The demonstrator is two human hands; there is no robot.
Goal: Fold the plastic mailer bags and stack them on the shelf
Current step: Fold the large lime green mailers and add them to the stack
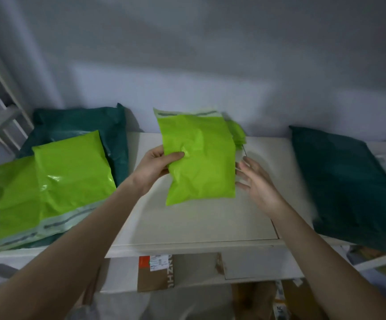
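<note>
We are early in the task: our left hand (158, 166) pinches one lime bag (200, 158) above the shelf (210, 227), right hand (254, 181) fingers spread, while flat bags (55, 188) still wait.

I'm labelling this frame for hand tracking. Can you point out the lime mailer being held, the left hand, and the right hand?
held lime mailer (201, 162): head view, middle of its front face.
left hand (156, 168): head view, back of the hand gripping the mailer's left edge.
right hand (259, 181): head view, open palm.
</note>
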